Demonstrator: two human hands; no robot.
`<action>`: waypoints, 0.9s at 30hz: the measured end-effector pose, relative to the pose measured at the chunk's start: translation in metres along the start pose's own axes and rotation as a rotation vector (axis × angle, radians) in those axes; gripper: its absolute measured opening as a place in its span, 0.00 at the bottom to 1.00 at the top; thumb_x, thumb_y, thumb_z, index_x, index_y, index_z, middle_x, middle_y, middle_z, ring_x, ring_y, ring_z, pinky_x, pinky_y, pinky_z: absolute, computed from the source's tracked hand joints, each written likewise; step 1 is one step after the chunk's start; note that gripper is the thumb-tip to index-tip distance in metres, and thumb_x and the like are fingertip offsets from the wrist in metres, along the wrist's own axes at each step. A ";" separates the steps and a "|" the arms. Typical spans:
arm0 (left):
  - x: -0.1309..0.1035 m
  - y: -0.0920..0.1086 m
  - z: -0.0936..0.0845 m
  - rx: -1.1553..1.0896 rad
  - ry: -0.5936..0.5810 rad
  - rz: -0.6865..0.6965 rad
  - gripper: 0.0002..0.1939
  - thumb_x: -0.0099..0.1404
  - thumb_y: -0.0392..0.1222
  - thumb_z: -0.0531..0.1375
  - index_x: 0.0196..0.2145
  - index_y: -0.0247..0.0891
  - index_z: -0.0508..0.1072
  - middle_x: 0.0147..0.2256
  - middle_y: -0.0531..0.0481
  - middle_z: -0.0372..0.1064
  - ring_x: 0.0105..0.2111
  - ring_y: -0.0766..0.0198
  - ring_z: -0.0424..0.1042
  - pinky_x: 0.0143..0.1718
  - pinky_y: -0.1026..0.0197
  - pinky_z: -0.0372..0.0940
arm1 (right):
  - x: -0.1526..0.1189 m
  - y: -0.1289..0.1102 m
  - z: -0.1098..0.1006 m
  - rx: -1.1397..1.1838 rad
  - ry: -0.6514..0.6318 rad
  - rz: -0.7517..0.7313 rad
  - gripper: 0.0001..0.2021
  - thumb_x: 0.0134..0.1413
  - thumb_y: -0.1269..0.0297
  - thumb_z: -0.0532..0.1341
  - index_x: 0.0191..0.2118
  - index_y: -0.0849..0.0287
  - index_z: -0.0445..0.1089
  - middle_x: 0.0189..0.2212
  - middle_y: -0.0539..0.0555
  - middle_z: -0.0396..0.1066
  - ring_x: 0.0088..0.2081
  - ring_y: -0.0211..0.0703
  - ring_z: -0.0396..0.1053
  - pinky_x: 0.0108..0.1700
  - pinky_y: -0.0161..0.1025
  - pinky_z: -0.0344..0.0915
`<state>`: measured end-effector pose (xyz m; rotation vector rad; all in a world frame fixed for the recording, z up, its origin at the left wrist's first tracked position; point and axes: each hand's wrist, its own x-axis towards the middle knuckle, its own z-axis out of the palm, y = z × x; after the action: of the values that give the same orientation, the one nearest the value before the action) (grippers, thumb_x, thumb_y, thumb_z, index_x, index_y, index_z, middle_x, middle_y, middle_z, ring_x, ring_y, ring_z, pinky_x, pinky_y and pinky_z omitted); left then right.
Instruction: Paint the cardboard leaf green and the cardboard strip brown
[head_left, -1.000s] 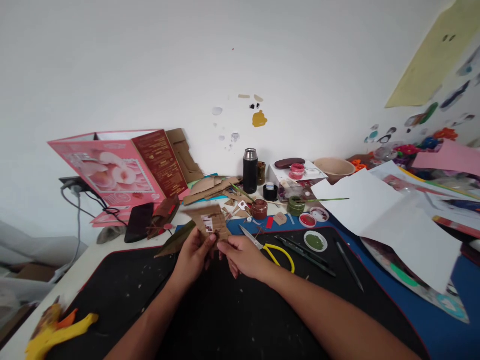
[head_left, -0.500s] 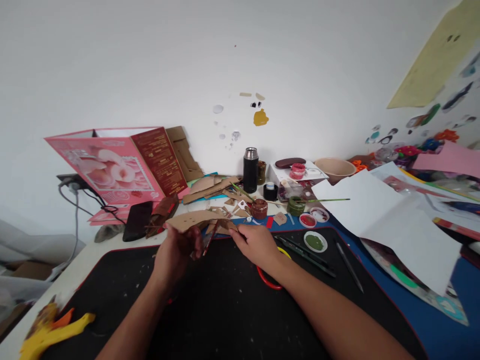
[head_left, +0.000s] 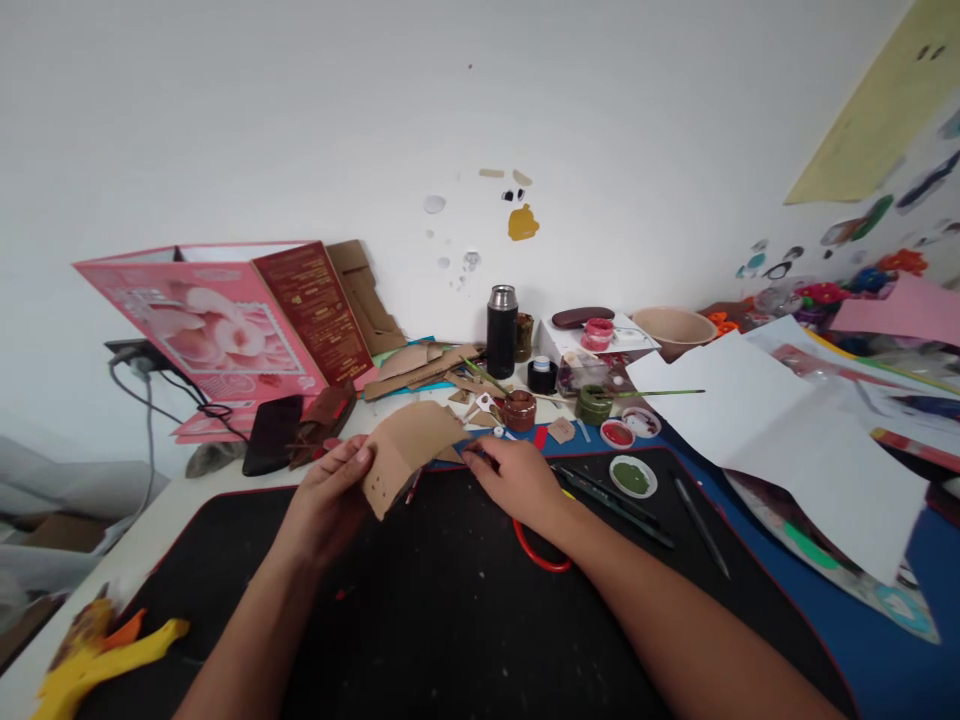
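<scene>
A bent piece of tan cardboard (head_left: 409,445) with small holes near its lower left end is gripped by my left hand (head_left: 334,500), thumb on its face. My right hand (head_left: 521,485) is at the cardboard's right end, its fingers pinched together; what they hold, if anything, is too small to make out. Under my right wrist lie red and yellow scissor handles (head_left: 540,550). Cardboard scraps (head_left: 427,372) are piled behind the hands, beside a jar of brown paint (head_left: 519,410).
A black mat (head_left: 450,620) covers the table front. Right of my hands are dark pens (head_left: 615,508), a green paint dish (head_left: 632,477) and white paper (head_left: 780,440). A black flask (head_left: 502,335) stands behind. Far left are a phone (head_left: 274,437), a pink box (head_left: 217,330) and a yellow tool (head_left: 112,655).
The cardboard has been tilted up, so its broad face and holes now show more fully. My left hand has shifted slightly left, its thumb now on the piece. My right hand has barely moved.
</scene>
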<state>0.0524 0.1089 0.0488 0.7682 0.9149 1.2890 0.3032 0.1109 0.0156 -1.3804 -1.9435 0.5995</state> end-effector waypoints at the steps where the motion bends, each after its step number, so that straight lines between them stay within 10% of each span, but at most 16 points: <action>1: 0.001 0.000 -0.002 -0.009 -0.003 0.006 0.26 0.39 0.46 0.84 0.34 0.36 0.82 0.29 0.50 0.80 0.25 0.64 0.76 0.27 0.65 0.73 | 0.000 0.000 0.001 0.112 -0.025 0.028 0.11 0.72 0.57 0.60 0.42 0.55 0.78 0.26 0.53 0.77 0.27 0.45 0.74 0.31 0.38 0.61; 11: 0.008 -0.002 -0.014 0.096 -0.001 0.027 0.29 0.34 0.53 0.84 0.32 0.36 0.83 0.27 0.48 0.79 0.25 0.62 0.76 0.26 0.65 0.70 | 0.006 0.000 0.004 0.974 -0.031 0.328 0.24 0.59 0.37 0.64 0.36 0.58 0.70 0.21 0.48 0.73 0.17 0.37 0.70 0.16 0.30 0.57; 27: 0.017 -0.008 -0.022 0.224 -0.098 -0.052 0.28 0.47 0.61 0.79 0.33 0.37 0.76 0.16 0.62 0.62 0.09 0.78 0.46 0.10 0.72 0.40 | 0.009 -0.002 -0.001 1.233 0.049 0.466 0.25 0.53 0.39 0.73 0.38 0.60 0.75 0.21 0.48 0.69 0.19 0.37 0.63 0.15 0.32 0.52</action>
<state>0.0372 0.1237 0.0300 0.9674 1.0044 1.1049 0.3008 0.1185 0.0202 -0.9357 -0.7976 1.5930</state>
